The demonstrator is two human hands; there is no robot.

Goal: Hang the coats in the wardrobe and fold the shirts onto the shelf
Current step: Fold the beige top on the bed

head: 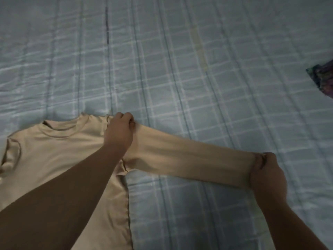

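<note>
A: One garment is being worked: a beige long-sleeved knit shirt laid flat on the pale blue checked quilt of the bed, toward the near left of the view. How is it held?

B: The left hand is set at the shoulder seam, fingers curled and pinching the cloth there. The right hand is closed round the cuff of the outstretched sleeve, fingers clamped on it.

A: Which step is judged to be in hand?

B: The sleeve appears to be drawn taut before being folded in over the body. It would be done well if the shoulder is kept pinned as a hinge while the cuff is carried across in one flat sweep, so no slack is trapped near the armpit, where some bunching can be seen. The crease is best kept in line with the side seam.

A: How is the shirt pointed?

B: The collar is turned away from the person and the hem runs off the near edge of the view, so the long axis of the body lies roughly near to far. The sleeve's long axis is laid crosswise to that, running rightward and slightly toward the person.

A: Anything else there?

B: A dark patterned piece of cloth is seen at the far right edge, well apart from the shirt. What it is cannot be told.
</note>
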